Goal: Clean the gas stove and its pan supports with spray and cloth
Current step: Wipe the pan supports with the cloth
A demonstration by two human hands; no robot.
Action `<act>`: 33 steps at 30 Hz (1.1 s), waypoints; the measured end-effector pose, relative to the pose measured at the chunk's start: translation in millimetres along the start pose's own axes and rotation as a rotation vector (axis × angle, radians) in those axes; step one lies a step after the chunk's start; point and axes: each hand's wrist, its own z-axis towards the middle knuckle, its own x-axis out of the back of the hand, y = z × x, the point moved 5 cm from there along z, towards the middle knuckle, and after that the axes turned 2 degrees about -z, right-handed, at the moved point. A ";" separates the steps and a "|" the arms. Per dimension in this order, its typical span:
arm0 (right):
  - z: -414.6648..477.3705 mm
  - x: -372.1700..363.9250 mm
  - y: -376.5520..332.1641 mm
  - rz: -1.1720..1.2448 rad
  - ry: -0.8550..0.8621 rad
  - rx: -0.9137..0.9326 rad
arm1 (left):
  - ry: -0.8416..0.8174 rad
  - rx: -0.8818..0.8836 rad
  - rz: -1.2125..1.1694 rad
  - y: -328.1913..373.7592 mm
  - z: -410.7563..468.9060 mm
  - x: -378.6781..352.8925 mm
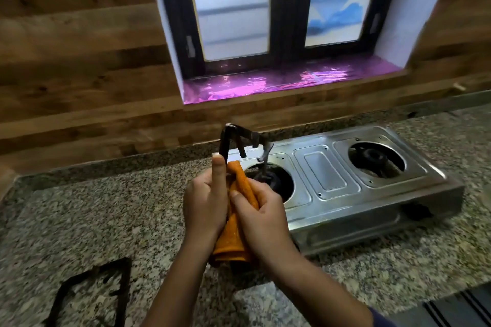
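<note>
Left hand: closed around raised pan support, thumb up.
Right hand: gripping orange cloth against it.
Stove: bare, on counter.

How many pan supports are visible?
2: one pan support held upright in the left hand above the stove; another pan support flat on the counter, lower left, partly cut off.

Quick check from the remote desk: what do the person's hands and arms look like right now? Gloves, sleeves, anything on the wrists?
Both are bare: no gloves on the left hand or the right hand, and no rings, watch or bands show. The forearms are uncovered up to the frame's lower edge. Only a sliver of dark blue sleeve shows on the right arm at the bottom; no sleeve is visible on the left.
</note>
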 end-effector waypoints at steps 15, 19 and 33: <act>33.0 238.7 21.1 -0.377 -0.028 0.315 | 0.001 -0.262 -0.073 85.5 -2.8 -212.0; 29.9 347.5 95.4 -0.564 -0.188 0.061 | -0.007 -0.248 -0.100 85.6 -4.7 -271.4; 60.3 500.7 174.3 -0.722 -0.121 -0.274 | -0.101 0.533 -0.394 33.5 -44.7 -402.6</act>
